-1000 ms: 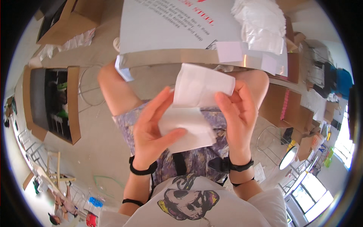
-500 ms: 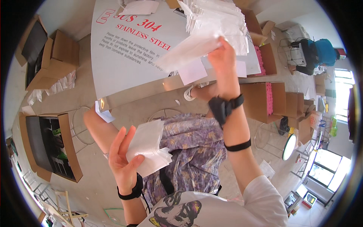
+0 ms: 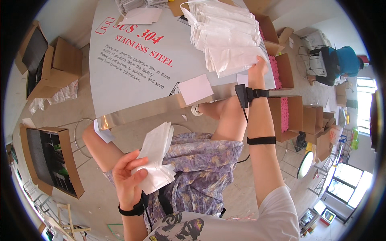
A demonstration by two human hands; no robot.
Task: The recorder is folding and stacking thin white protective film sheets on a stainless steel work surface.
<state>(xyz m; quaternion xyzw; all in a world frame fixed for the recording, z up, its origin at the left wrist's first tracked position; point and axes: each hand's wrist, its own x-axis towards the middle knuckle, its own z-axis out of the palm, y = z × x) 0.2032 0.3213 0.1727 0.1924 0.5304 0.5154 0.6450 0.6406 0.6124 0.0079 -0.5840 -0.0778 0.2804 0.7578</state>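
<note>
My left hand (image 3: 128,176) is closed around a small bundle of flat white paper bags (image 3: 156,146), held above my lap with the thumb across it. My right hand (image 3: 258,71) reaches to the table's right side. Its fingers pinch the right end of a flat white paper bag (image 3: 233,58) at the near end of a long, overlapping pile of such bags (image 3: 223,30). Part of that grip is hidden behind the fingers. A pale paper square (image 3: 196,89) lies at the near edge of the metal-topped table (image 3: 132,96), left of my right hand.
More white bags (image 3: 140,16) sit at the table's far left. Open cartons with pink contents (image 3: 285,114) stand right of the table. At left are a carton with black inserts (image 3: 56,160) and another open carton (image 3: 60,64). A person in blue (image 3: 345,60) sits at far right.
My right hand has moved right, and the bag it held over the table now lies against the pile's near end. My left hand keeps its bundle, now tilted more upright. The view has shifted slightly.
</note>
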